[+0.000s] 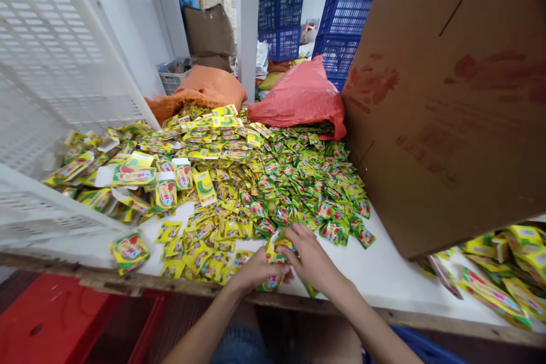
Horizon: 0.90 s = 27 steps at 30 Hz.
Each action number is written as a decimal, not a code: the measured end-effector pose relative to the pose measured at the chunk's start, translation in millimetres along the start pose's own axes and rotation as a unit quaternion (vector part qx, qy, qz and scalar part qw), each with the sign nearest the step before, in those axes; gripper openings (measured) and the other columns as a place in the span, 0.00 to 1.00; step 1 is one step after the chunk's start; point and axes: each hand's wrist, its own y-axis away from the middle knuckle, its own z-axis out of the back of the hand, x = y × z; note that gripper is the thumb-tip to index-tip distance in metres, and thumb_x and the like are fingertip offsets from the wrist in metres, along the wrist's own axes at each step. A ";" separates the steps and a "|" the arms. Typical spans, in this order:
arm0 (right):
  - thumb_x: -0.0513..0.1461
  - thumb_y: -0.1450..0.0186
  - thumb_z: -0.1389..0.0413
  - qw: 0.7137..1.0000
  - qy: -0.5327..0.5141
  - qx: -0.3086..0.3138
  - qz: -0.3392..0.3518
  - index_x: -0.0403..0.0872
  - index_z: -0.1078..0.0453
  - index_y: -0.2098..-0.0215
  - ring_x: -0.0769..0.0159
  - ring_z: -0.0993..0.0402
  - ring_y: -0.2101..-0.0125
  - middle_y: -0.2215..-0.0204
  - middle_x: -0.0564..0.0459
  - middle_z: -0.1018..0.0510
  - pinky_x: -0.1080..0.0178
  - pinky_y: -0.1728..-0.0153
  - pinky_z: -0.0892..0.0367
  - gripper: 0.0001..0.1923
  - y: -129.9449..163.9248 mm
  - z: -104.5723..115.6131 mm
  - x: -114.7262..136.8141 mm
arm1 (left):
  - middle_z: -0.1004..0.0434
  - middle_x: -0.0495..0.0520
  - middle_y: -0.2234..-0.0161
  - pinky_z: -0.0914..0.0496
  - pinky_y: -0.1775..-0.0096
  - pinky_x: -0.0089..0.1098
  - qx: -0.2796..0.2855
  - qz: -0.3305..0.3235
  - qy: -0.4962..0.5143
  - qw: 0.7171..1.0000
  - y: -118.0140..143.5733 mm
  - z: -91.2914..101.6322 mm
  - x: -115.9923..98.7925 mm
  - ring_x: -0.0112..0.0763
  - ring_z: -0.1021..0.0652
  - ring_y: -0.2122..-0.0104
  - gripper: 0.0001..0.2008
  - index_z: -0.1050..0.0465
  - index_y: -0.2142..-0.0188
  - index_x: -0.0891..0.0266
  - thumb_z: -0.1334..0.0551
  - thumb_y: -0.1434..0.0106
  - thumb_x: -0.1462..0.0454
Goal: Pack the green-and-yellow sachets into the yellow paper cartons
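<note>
At the front edge of the white table, my left hand (pixel 255 271) is closed around a small yellow-and-green candy box (pixel 272 282). My right hand (pixel 310 255) pinches at the box's upper end, where a candy packet (pixel 283 242) shows under the fingers. Parts of the box are hidden by both hands. Yellow candy packets (pixel 205 256) lie in a loose pile just left of my hands. Green candy packets (pixel 298 182) spread out beyond and to the right. Several cardboard candy boxes (pixel 166 192) with open white flaps are heaped farther left.
A white perforated crate (pixel 63 68) lies tipped at the left. On the right stands a large brown carton (pixel 443 114), with more candy boxes (pixel 499 290) beyond its lower edge. Orange (pixel 213 84) and red sacks (pixel 302 96) lie behind the piles. A red stool (pixel 51 318) is below left.
</note>
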 end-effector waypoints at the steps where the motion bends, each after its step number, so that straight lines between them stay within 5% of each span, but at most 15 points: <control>1: 0.40 0.37 0.49 1.000 -0.005 0.009 0.015 0.47 0.35 0.66 0.60 0.38 0.61 0.65 0.49 0.33 0.61 0.62 0.39 0.05 -0.1 0.5 1.5 | 0.28 0.50 0.79 0.33 0.70 0.30 0.003 -0.002 0.000 1.000 0.0 -0.9 -1.3 0.29 0.27 0.77 0.16 0.29 0.71 0.67 0.32 0.54 0.58; 11: 0.36 0.41 0.45 0.996 0.029 0.077 0.017 0.48 0.32 0.63 0.60 0.37 0.61 0.65 0.50 0.33 0.60 0.62 0.41 0.06 -17.0 -3.0 -4.6 | 0.26 0.51 0.79 0.33 0.69 0.29 0.020 -0.019 -0.042 0.999 2.3 -0.3 -5.4 0.31 0.26 0.74 0.18 0.29 0.69 0.67 0.34 0.51 0.54; 15: 0.36 0.41 0.46 0.994 -0.033 0.089 0.050 0.48 0.33 0.63 0.62 0.36 0.62 0.65 0.51 0.32 0.61 0.62 0.41 0.07 -18.4 0.4 -1.6 | 0.25 0.51 0.79 0.32 0.67 0.31 0.006 -0.029 -0.053 0.998 3.3 -1.9 -7.9 0.32 0.25 0.74 0.15 0.28 0.71 0.66 0.33 0.52 0.56; 20: 0.41 0.39 0.47 0.982 -0.188 0.012 0.003 0.49 0.41 0.50 0.63 0.36 0.57 0.58 0.50 0.30 0.61 0.57 0.41 0.19 -5.1 0.0 -9.4 | 0.24 0.53 0.77 0.32 0.66 0.32 -0.007 -0.020 -0.012 1.000 3.5 1.1 -6.0 0.34 0.24 0.73 0.15 0.28 0.67 0.67 0.33 0.51 0.59; 23: 0.41 0.37 0.49 0.985 -0.169 -0.038 0.001 0.50 0.33 0.60 0.63 0.35 0.60 0.63 0.52 0.28 0.58 0.56 0.42 0.08 1.0 -4.0 -17.2 | 0.23 0.54 0.76 0.32 0.66 0.33 0.000 -0.016 0.013 1.000 3.2 3.0 -4.4 0.35 0.24 0.73 0.19 0.29 0.62 0.67 0.32 0.52 0.59; 27: 0.43 0.39 0.46 0.990 -0.113 -0.078 0.008 0.49 0.31 0.68 0.61 0.36 0.62 0.67 0.51 0.30 0.58 0.59 0.42 0.07 0.3 -11.0 -17.1 | 0.23 0.54 0.74 0.32 0.65 0.32 -0.016 -0.028 -0.015 0.999 1.6 2.1 -4.7 0.34 0.24 0.71 0.20 0.28 0.63 0.68 0.32 0.53 0.59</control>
